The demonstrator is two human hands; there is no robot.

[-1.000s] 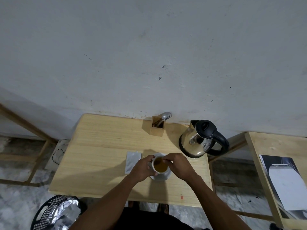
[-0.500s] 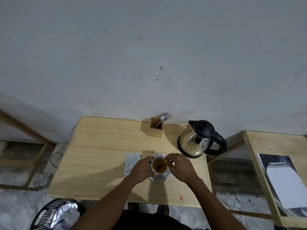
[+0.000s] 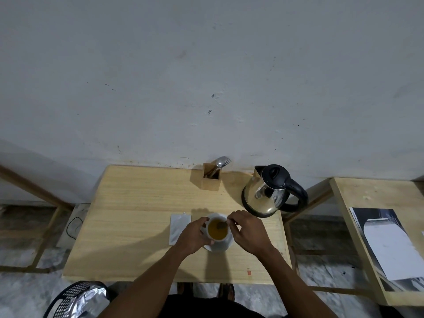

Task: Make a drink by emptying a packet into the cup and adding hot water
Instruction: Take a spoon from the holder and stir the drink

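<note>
The cup (image 3: pixel 217 230) sits on its saucer (image 3: pixel 219 247) near the front of the table (image 3: pixel 137 214), full of amber liquid, with the left hand (image 3: pixel 192 235) wrapped around its side and the right hand (image 3: pixel 246 230) pinching a thin spoon (image 3: pixel 222 225) whose tip has swung across the liquid since a second ago. I judge that this is stirring, with powder and water already in. The silver packet (image 3: pixel 179 228) lies flat just left of the cup and the kettle (image 3: pixel 266 193) stands back right; no label or writing is readable on either.
</note>
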